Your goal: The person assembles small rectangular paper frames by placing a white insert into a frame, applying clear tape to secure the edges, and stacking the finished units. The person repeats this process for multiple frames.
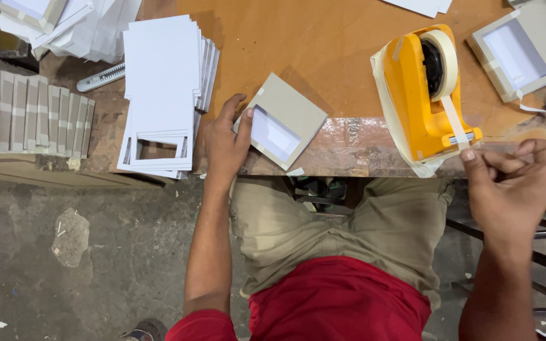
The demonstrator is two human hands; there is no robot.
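— Where is the frame?

— My left hand point(225, 142) pins the grey frame point(282, 120) flat at the bench point(323, 44) edge, fingers spread, thumb on its white window.

— And the right?

— My right hand point(513, 180) has its grip pressed together on the strip of tape point(455, 123) from the yellow dispenser point(421, 95), near the cutter.

— The risk?

— I judge the tape could twist and stick to itself, since it hangs free. The frame overhangs the edge; a loose hold might tip it onto my lap. The white stack point(162, 88) lies just beside.
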